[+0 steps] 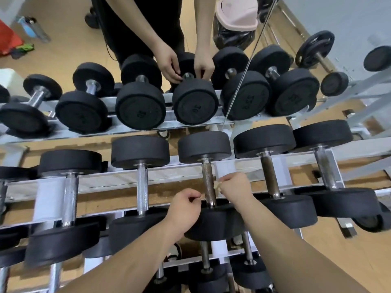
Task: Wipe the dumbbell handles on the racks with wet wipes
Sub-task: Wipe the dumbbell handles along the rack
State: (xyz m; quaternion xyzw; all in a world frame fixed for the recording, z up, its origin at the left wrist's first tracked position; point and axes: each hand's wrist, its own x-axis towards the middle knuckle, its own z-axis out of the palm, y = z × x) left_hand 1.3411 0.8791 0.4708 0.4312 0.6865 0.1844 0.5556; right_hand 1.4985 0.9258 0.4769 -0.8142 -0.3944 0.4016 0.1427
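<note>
The left hand [186, 205] sits just left of the dumbbell handle [208, 185], low by the near weight. Its fingers are curled in, thumb against forefinger; whether anything is pinched there cannot be told. The handle, a dark knurled bar, lies across the rack [127, 178] between its two black weights. Just right of the handle is a small yellowish wipe [218, 185], pinched in the curled fingers of the right hand [234, 186].

tan wood-look floor [330, 250]; big mirror [63, 30] on the far wall; pale grey wall [342, 13] to the right; pink-lidded bin [237, 15] with black liner near it
</note>
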